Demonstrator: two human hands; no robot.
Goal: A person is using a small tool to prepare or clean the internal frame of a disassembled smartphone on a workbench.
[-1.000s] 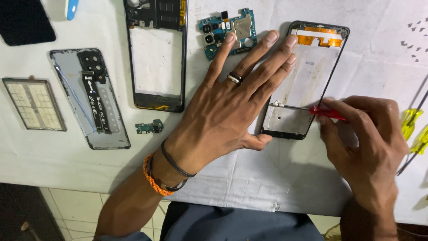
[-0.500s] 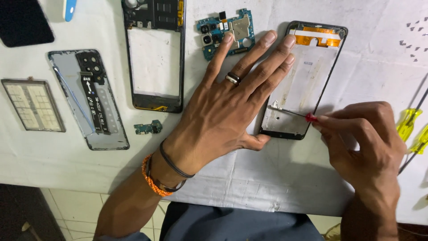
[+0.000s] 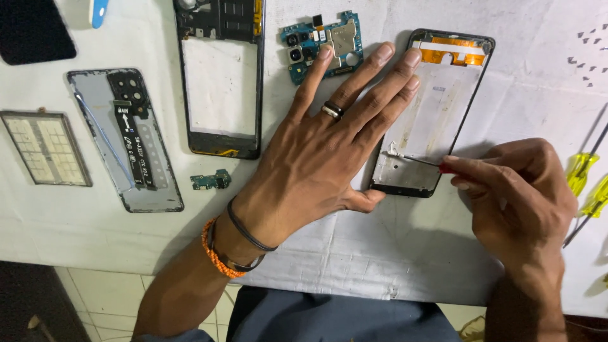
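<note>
An opened phone chassis (image 3: pixel 443 88) with a black rim, silver inner plate and orange flex cable at its top lies on the white cloth. My left hand (image 3: pixel 329 145) lies flat with fingers spread, pressing on the chassis's left edge; the thumb rests by its lower left corner. My right hand (image 3: pixel 519 196) pinches a thin red-handled screwdriver (image 3: pixel 424 162). The tip touches the lower left part of the silver plate.
A blue-green circuit board (image 3: pixel 320 44) lies above my left fingers. Further left are a black mid-frame (image 3: pixel 218 79), a grey back cover (image 3: pixel 123 136), a small green board (image 3: pixel 211 181), and a flat rectangular panel (image 3: pixel 44 147). Yellow-handled screwdrivers (image 3: pixel 586 180) lie at the right. Tiny screws (image 3: pixel 586 41) dot the cloth.
My right hand has pulled back slightly to the right, and the screwdriver tip has slid left and a little lower on the silver plate. My left hand has stayed put.
</note>
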